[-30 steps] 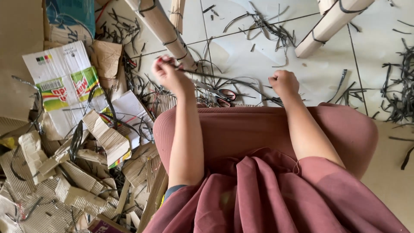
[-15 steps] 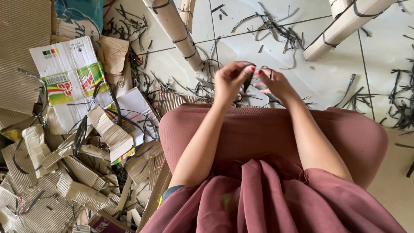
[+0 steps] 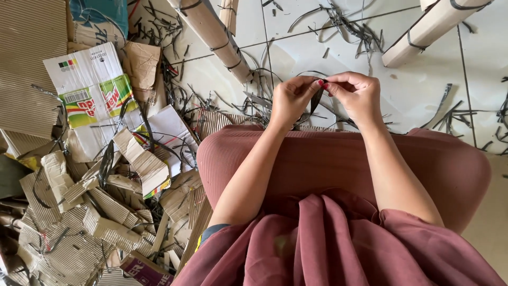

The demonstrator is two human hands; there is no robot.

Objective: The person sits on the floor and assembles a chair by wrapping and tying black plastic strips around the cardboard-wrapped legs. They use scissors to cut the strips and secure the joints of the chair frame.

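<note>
Dark strap piece (image 3: 316, 99): thin, flat, flexible band, dull black, pinched between both hands above the knees, at about 12 o'clock from my viewpoint. I read the left hand (image 3: 290, 100) as closed on its lower end, with the fingers narrow, thumb against forefinger. The right hand (image 3: 355, 95) pinches the upper end in the same way, its fingers curled tight. The two hands nearly touch.

Progress, as a judgement: the strap looks mid-handling, bent or being worked between the fingertips. Many loose strap offcuts (image 3: 346, 24) lie scattered on the white tiled floor (image 3: 423, 95) from 11 to 2 o'clock, so much of that material is already off its bundles. Two rolled cardboard bundles (image 3: 211, 34), tan and cylindrical, carry dark bands around them and lie at 11 o'clock; another bundle (image 3: 431, 26) sits at 1 o'clock.

Materials at 8 to 10 o'clock: a heap of torn corrugated cardboard (image 3: 69, 222), ribbed and stiff, and a flattened printed carton (image 3: 90, 100), glossy white with green. My lap is covered in soft pink cloth (image 3: 338, 164).
</note>
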